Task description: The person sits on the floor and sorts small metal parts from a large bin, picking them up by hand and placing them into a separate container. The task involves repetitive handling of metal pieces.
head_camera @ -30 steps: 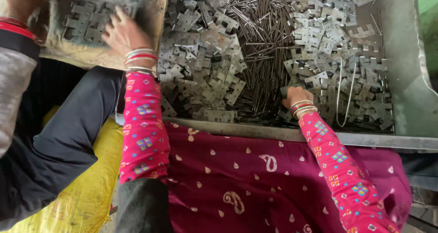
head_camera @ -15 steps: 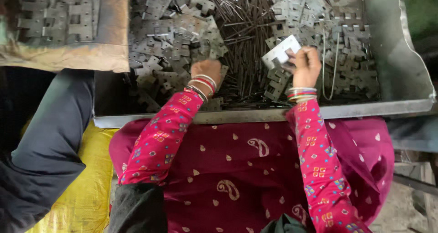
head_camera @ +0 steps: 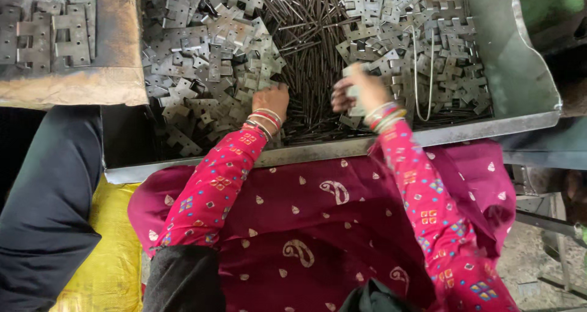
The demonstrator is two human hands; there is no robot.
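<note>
Head view shows me the right hand gripping a flat hinge plate over the pins. Left hand rests curled on the hinge pile, grip unclear.

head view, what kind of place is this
Probably a small metal hardware workshop: a metal tray holds heaps of stamped hinge plates and thin metal pins, with more plates laid on a rusty board.

Grey hinge plates, patterned pink sleeves
</note>
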